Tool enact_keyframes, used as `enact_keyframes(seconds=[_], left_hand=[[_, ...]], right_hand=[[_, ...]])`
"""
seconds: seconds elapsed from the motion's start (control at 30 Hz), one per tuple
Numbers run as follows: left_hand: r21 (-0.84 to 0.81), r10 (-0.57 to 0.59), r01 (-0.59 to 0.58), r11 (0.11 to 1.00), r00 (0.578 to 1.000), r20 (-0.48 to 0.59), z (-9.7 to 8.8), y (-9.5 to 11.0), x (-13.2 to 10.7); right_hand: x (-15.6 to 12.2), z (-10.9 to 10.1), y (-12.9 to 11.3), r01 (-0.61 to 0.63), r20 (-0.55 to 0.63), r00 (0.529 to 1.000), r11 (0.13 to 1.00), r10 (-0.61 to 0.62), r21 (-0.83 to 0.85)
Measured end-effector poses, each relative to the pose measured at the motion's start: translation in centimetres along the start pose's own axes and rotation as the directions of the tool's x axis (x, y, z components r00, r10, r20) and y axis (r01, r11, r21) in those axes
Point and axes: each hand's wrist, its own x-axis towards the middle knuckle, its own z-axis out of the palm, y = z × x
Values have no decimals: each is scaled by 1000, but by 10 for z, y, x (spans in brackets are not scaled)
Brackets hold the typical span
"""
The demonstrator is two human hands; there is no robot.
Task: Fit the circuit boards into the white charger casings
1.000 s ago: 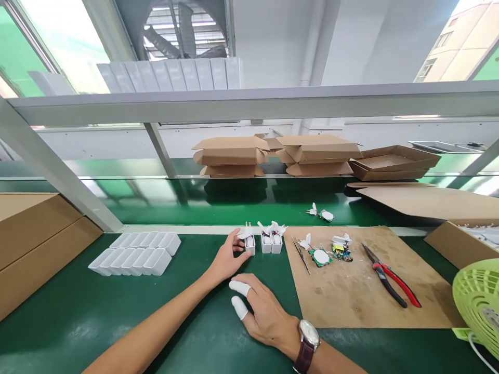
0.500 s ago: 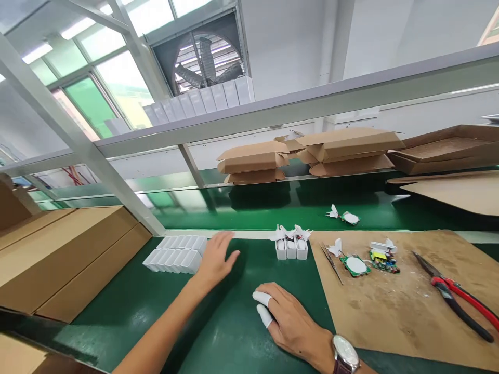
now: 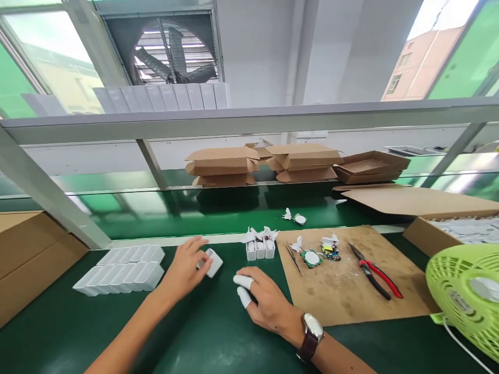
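My left hand (image 3: 187, 266) is closed on a small white plastic case (image 3: 214, 263), which sticks out tilted past the thumb and fingers. Left of that hand, more empty white cases (image 3: 128, 270) stand in two rows on the green bench. My right hand (image 3: 264, 297) hovers or rests just over the bench, holding nothing that I can see. White finger cots cover its thumb and index finger, which are slightly apart. Beyond it are three white cases (image 3: 260, 248) filled with white parts and wires.
On a brown cardboard sheet (image 3: 351, 306) lie tweezers (image 3: 293, 259), red-and-black pliers (image 3: 375, 272) and circuit boards (image 3: 312, 258). A green fan (image 3: 463, 296) stands at right. Cardboard boxes (image 3: 31, 265) sit at left, and a metal rail (image 3: 249, 120) crosses above the bench.
My view has swung to the right. A single white case, apart from the rows, is now in my left hand, which was open beside them. My right hand keeps much the same pose.
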Motion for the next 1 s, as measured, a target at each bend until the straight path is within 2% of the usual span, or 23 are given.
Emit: enact_keyframes(seconds=[0.07,0.17,0.2,0.23,0.33,0.43,0.53,0.63,0.77,0.87,1.0], left_hand=[[-183,132,-118,976,989,65,4,23,-6],[-351,219,-157,923,965,146,3,44,-19],[-383,223,-150,911,963,153,1,48,-22],[-411,218,-140,901,964,150,1,50,-25],[-486,188,-111,867,976,111,1,54,-30],[-529,160,-77,845,980,114,7,53,-33],[-540,148,-57,840,981,128,13,51,-37],[-532,148,-53,845,979,138,16,49,-41],[-522,155,-54,851,976,150,16,51,-43],[-527,149,-51,848,978,145,17,53,-44],[-557,106,-30,830,989,105,21,56,-43]], right_hand=[[8,-19,15,-56,-57,997,997,53,-58],[20,-55,51,-259,-64,966,950,252,-176],[24,-67,67,-384,-64,923,894,379,-230],[27,-79,83,-454,-89,890,851,447,-262],[37,-107,131,-591,-128,801,738,585,-326],[45,-119,167,-683,-111,708,636,698,-359],[54,-115,187,-734,-87,646,586,759,-343],[63,-107,195,-768,-88,619,578,780,-276],[69,-105,191,-773,-165,634,621,755,-127],[67,-117,175,-720,-242,671,694,701,14],[58,-140,135,-609,-332,705,775,627,170]])
